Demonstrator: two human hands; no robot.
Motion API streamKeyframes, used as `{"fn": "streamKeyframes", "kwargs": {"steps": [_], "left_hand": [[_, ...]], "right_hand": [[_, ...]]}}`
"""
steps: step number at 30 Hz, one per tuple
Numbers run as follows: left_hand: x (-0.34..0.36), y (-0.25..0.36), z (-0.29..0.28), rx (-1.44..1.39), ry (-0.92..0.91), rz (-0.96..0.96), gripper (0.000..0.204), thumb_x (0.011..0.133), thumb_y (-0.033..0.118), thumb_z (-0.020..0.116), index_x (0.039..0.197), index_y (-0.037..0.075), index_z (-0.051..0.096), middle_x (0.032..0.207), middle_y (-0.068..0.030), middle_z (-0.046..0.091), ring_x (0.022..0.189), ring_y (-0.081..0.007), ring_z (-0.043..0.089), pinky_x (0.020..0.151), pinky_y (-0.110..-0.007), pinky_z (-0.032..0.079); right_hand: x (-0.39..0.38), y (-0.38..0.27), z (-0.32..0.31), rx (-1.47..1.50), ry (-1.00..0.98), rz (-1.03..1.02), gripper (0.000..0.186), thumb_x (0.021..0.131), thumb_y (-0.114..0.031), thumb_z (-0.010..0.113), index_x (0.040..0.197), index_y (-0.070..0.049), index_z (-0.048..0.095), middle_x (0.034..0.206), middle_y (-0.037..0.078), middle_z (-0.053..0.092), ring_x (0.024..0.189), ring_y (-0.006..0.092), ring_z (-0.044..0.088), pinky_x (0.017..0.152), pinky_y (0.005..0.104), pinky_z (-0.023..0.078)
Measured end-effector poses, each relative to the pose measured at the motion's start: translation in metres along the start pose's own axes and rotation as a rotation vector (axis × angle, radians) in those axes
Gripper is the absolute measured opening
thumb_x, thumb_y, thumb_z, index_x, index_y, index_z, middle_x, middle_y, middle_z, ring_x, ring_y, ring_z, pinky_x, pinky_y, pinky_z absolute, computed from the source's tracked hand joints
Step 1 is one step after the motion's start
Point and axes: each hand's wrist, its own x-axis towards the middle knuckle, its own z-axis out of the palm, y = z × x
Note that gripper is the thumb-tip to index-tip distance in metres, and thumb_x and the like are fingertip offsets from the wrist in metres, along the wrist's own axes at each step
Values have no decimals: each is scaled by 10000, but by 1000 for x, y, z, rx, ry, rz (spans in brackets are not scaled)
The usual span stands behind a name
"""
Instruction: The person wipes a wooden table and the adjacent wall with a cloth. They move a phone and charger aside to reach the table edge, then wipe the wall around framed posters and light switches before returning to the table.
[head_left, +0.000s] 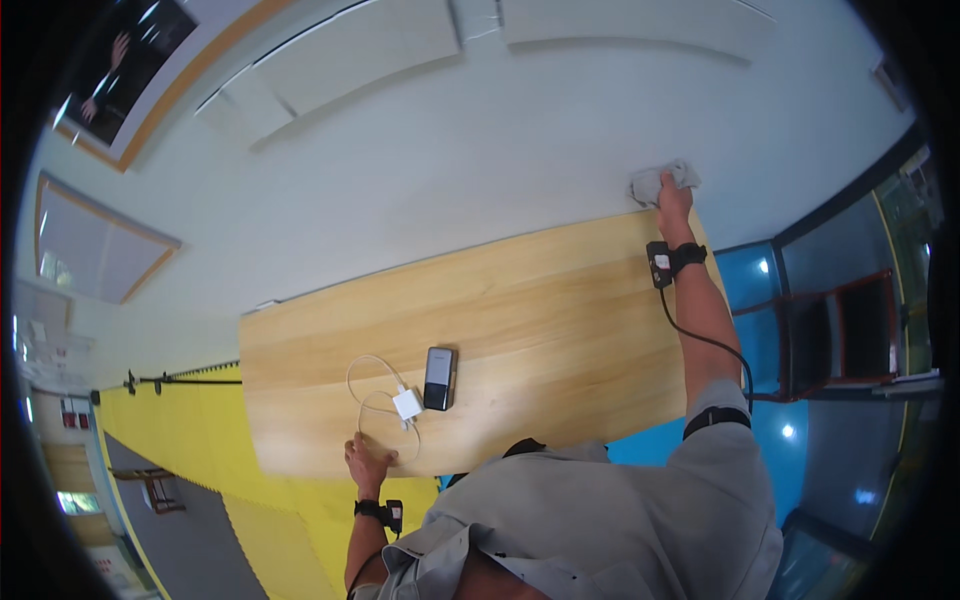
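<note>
Grey cloth (645,186) at the far right corner of the wooden table (520,330), bunched just past the back edge, seen against the pale wall (450,180); whether it presses on the wall, cannot tell. Handling, by judgement: light, limp, nothing to break, little tendency to slip from bare fingers; folds likely to shift and trail if pinched at one corner only. Best hold probably a flat palm over the thick middle, fingers spread, loose edges tucked under. Right hand (673,194) has it now, arm stretched far out, fingers laid over the folds and closed on the bunch; how firmly, cannot tell. Look of it: plain dull grey, crumpled, irregular outline, creases showing, part spilling left of the fingers and part to their right; weave and dampness too small to judge. Left hand (368,462) at the near edge of the table, fingers slightly bent, thumb apart, nothing seen in its grasp; white cable (360,362) loops close by, contact unclear. White charger (407,404) and dark power bank (438,378) side by side beyond it
</note>
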Motion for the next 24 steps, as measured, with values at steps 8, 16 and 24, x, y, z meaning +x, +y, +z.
{"fn": "streamKeyframes", "kwargs": {"steps": [8, 16, 24], "left_hand": [[-3, 3, 3, 18, 60, -5, 1060, 588, 324, 991, 1473, 52, 474, 1367, -259, 519, 1277, -473, 498, 1039, -527, 497], [-11, 11, -1, -10, 128, -14, 1061, 584, 316, 990, 1482, 61, 485, 1415, -258, 495, 1299, -472, 478, 1048, -533, 485], [-22, 17, -16, -71, 233, 56, 980, 600, 303, 974, 1433, 75, 511, 1365, -241, 506, 1188, -451, 505, 970, -559, 474]], "right_hand": [[-77, -31, 58, 89, -220, 77, 524, 953, -107, 690, 1417, 59, 513, 1316, 133, 656, 1166, 265, 649, 1005, 376, 513], [-219, -55, 164, 87, -362, 25, 552, 929, -58, 714, 1424, 71, 504, 1325, 141, 646, 1193, 243, 623, 1050, 362, 476], [-383, -65, 273, -75, -456, 152, 554, 896, -140, 775, 1322, 133, 551, 1295, 184, 661, 1137, 254, 647, 986, 372, 508]]}}
